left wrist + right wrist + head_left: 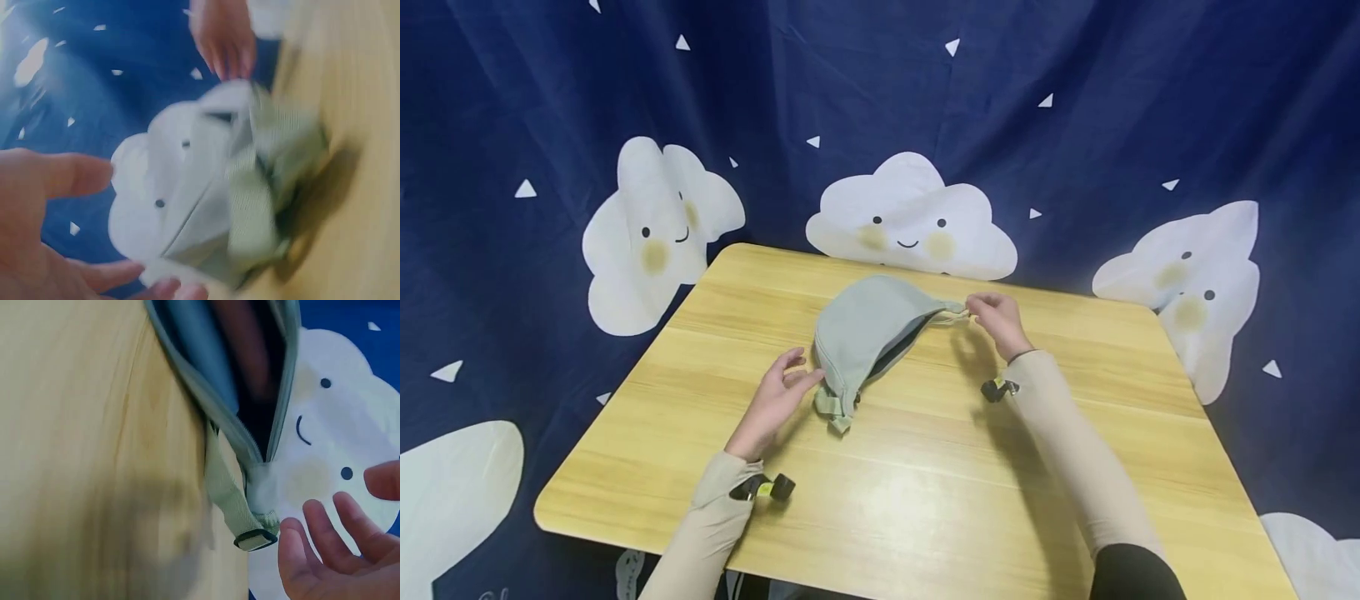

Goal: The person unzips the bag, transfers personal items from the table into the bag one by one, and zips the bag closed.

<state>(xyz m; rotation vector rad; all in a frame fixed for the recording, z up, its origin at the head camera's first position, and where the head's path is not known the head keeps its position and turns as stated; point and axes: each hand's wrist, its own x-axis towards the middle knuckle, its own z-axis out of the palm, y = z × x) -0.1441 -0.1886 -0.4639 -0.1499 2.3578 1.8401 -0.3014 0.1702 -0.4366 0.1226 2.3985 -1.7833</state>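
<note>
A pale grey-green waist bag (pixel 868 321) stands on the table with its zipped opening parted. Inside, the right wrist view shows a bluish surface (pixel 203 356) and a blurred reddish-brown shape (pixel 247 350); I cannot tell what they are. My left hand (pixel 777 396) is at the bag's near left end, thumb and fingers apart, beside the webbing strap (pixel 250 206). At the far right end, my right hand (pixel 997 321) has its fingers spread, fingertips close to the strap's slider buckle (pixel 255 539). Whether they touch it I cannot tell.
The wood-grain table (pixel 925 500) has rounded corners. Behind it hangs a dark blue curtain (pixel 880 92) with white clouds and triangles. A small black camera is strapped to each wrist, on the left (pixel 763 487) and on the right (pixel 998 389).
</note>
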